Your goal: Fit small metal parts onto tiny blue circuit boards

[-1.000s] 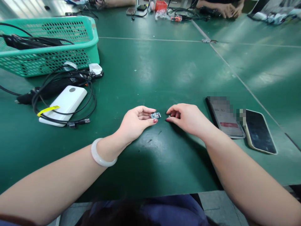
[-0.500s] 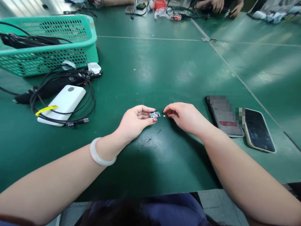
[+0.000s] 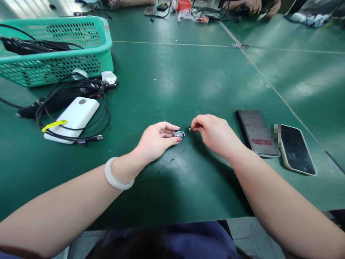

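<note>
Between the thumb and fingers of my left hand [image 3: 157, 141] is a small circuit board [image 3: 179, 134], its face with tiny parts turned up. My right hand [image 3: 215, 135] pinches a tiny connector-like piece [image 3: 191, 129] with a pale metallic tip; most of it is hidden by the fingertips. A short gap separates this piece from the board's right edge. Both hands are just over the green table [image 3: 172, 194], and a white bangle circles my left wrist.
At left stand a green basket [image 3: 106, 54] with black gear, a white power bank [image 3: 72, 120] and a coiled black cable [image 3: 107, 111]. To the right lie two phones, one dark [image 3: 256, 133], one pale-edged [image 3: 298, 149]. A co-worker's hands [image 3: 254, 6] are across the table.
My right hand has drawn slightly away, up and to the right, with the small piece. The board in my left hand has shifted a little right and down, and the gap is wider.
</note>
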`<state>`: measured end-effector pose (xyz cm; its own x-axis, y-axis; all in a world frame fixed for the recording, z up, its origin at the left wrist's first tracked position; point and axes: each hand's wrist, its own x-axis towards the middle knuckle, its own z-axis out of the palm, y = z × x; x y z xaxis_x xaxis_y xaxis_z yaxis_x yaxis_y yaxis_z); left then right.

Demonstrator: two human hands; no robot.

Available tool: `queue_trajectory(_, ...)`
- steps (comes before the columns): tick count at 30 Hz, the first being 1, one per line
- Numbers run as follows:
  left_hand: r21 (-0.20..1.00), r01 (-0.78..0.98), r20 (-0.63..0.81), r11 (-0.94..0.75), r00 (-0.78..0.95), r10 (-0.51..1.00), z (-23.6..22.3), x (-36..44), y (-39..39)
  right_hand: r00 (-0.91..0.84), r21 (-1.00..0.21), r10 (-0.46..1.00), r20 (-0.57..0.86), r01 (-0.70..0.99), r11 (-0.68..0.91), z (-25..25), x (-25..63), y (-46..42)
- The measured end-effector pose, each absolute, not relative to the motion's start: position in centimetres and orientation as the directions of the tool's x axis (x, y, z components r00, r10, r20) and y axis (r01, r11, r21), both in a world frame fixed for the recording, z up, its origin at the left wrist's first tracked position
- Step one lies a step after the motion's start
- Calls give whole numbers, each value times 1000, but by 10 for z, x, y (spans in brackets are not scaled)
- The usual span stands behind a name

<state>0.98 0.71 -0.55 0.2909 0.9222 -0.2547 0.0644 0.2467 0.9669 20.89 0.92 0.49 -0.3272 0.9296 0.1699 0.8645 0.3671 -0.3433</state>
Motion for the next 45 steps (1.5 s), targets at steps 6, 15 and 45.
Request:
queue_trajectory(6, 972, 143, -221, 185, 311, 924, -9, 10, 8, -377, -385, 890, 258, 805, 453, 16, 198, -5)
queue_trajectory(15, 967, 201, -219, 158, 337, 916, -8, 11, 6, -484, -321, 831, 272, 769, 553, 13, 188, -14)
queue_trajectory(45, 943, -201, -210, 267, 263, 942, -9, 9, 13, -325, -512, 854, 407, 692, 508, -6, 193, 5)
